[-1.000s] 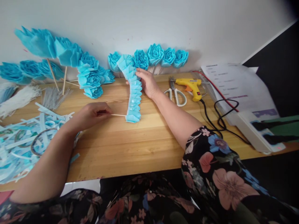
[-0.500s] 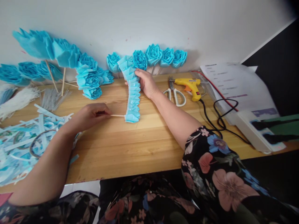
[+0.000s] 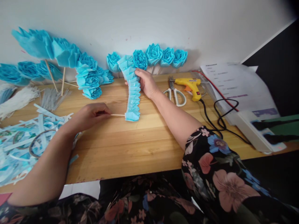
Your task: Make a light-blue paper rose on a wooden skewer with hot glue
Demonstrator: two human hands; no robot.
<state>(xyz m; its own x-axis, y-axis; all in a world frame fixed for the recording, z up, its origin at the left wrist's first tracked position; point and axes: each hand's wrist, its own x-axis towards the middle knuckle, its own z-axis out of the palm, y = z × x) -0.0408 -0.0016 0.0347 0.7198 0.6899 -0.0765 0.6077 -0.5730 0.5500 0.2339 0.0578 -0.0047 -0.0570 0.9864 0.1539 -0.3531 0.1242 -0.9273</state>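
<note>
A folded blue paper strip (image 3: 134, 90) hangs over the wooden table in a column of overlapping pleats. Near its upper part, my right hand (image 3: 146, 83) grips its right edge, the thumb in front and other fingers partly hidden behind. My left hand (image 3: 93, 115) pinches a thin pale stick (image 3: 118, 115), whose right end meets the bottom of the strip. Part of the strip's left side looks shiny and clear.
Blue paper flowers (image 3: 154, 54) on sticks lean along the wall. Scissors (image 3: 177, 93), a yellow glue gun (image 3: 192, 87) with a black cord, papers (image 3: 240, 87) and a power strip (image 3: 259, 130) lie right. Paper scraps (image 3: 21, 149) pile left.
The lower end of the folded strip has shifted very slightly upward. Both hands keep nearly the same places and grips.
</note>
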